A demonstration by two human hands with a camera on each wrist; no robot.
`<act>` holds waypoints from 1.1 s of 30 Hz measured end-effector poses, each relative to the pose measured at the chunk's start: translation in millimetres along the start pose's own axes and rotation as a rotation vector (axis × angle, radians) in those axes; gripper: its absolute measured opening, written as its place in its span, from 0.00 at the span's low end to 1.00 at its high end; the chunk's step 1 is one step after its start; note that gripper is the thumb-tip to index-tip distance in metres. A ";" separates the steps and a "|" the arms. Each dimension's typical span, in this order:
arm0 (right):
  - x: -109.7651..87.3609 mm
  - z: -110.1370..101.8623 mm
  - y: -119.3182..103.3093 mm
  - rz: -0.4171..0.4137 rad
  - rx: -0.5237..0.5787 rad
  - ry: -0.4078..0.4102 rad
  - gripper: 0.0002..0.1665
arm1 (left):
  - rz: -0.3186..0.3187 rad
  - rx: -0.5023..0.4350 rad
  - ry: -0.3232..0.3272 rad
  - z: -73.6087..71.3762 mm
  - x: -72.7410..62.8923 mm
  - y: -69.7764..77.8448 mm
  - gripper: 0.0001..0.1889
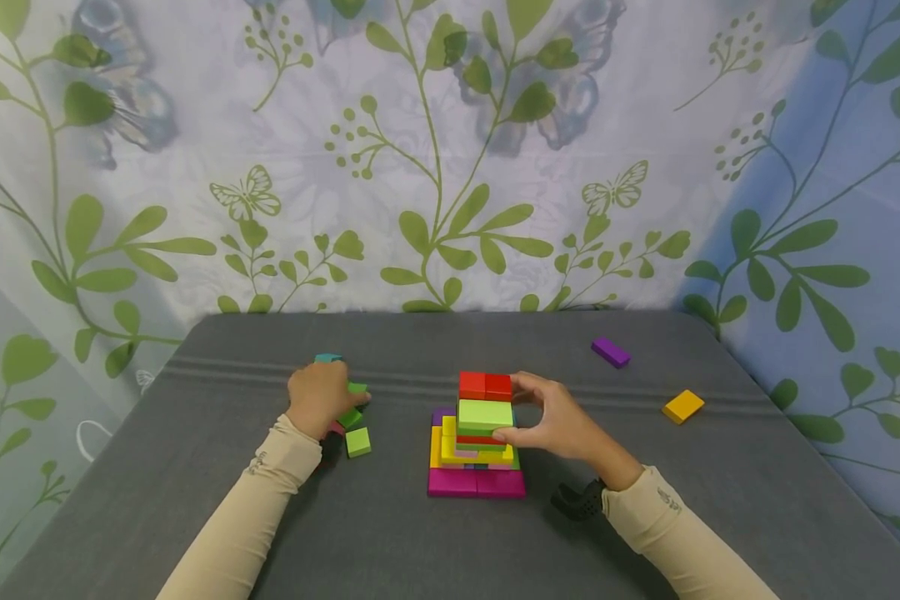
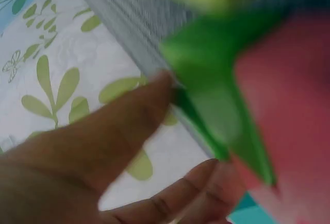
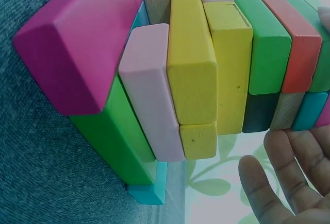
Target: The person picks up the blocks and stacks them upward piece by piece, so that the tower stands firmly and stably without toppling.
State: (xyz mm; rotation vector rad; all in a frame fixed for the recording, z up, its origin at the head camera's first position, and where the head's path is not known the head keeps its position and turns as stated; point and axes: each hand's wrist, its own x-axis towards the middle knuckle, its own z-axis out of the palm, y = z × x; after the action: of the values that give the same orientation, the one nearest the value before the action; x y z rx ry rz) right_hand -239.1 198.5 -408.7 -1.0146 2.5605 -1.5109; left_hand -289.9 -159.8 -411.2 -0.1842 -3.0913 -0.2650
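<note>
A stepped tower of coloured wooden blocks point(image 1: 477, 480) stands mid-table, with magenta blocks at its base and red ones at the top. My right hand point(image 1: 551, 418) holds its upper part from the right, thumb at the front and fingers behind. The right wrist view shows the tower's layers point(image 3: 232, 64) sideways, with the fingers against the far side. Over a group of loose blocks at the left, my left hand point(image 1: 318, 398) pinches a green block point(image 2: 211, 74) between thumb and fingers; that view is blurred. A pink-red block point(image 2: 294, 100) lies close beside it.
A light green block point(image 1: 358, 442) lies just in front of the left hand, and a teal block point(image 1: 327, 357) behind it. Toward the right are a purple block point(image 1: 611, 352) and an orange-yellow block point(image 1: 682, 406). A patterned curtain point(image 1: 450, 167) hangs behind the grey table point(image 1: 390, 542).
</note>
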 end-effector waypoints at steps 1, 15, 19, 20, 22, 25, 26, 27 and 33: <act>0.4 0.0 -0.1 -0.002 0.001 -0.001 0.29 | 0.011 -0.021 -0.013 0.4 0.8 0.4 0.22; 2.0 1.0 0.8 -0.006 -0.001 0.003 0.28 | 0.330 -0.186 -0.086 -0.9 -3.1 9.5 0.14; 2.0 1.3 0.9 -0.007 -0.002 0.004 0.28 | 0.438 -0.284 -0.096 -9.0 -7.6 17.5 0.14; 2.1 1.3 1.0 -0.008 -0.002 0.004 0.28 | 0.468 -0.323 -0.087 -13.1 -9.9 20.4 0.14; 1.9 1.2 1.5 -0.009 -0.001 0.004 0.27 | 0.534 -0.416 -0.056 -24.3 -16.9 27.3 0.14; 1.6 0.9 2.3 -0.010 0.001 0.005 0.27 | 0.639 -0.537 0.021 -40.4 -29.8 38.9 0.15; 1.4 0.7 2.4 -0.011 0.000 0.006 0.27 | 0.672 -0.568 0.051 -44.6 -34.2 43.2 0.16; 1.2 0.6 2.5 -0.010 -0.001 0.007 0.27 | 0.707 -0.589 0.080 -48.0 -38.7 47.4 0.17; 0.7 0.3 1.0 -0.023 -0.007 0.005 0.27 | 0.847 -0.577 0.232 -46.3 -53.7 69.6 0.18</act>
State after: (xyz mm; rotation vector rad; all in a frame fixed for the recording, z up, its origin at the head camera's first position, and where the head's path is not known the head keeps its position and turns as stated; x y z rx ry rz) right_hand -240.1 198.3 -409.5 -1.0460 2.5684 -1.5122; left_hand -227.1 -105.8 -356.3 -1.2941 -2.3390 -1.0027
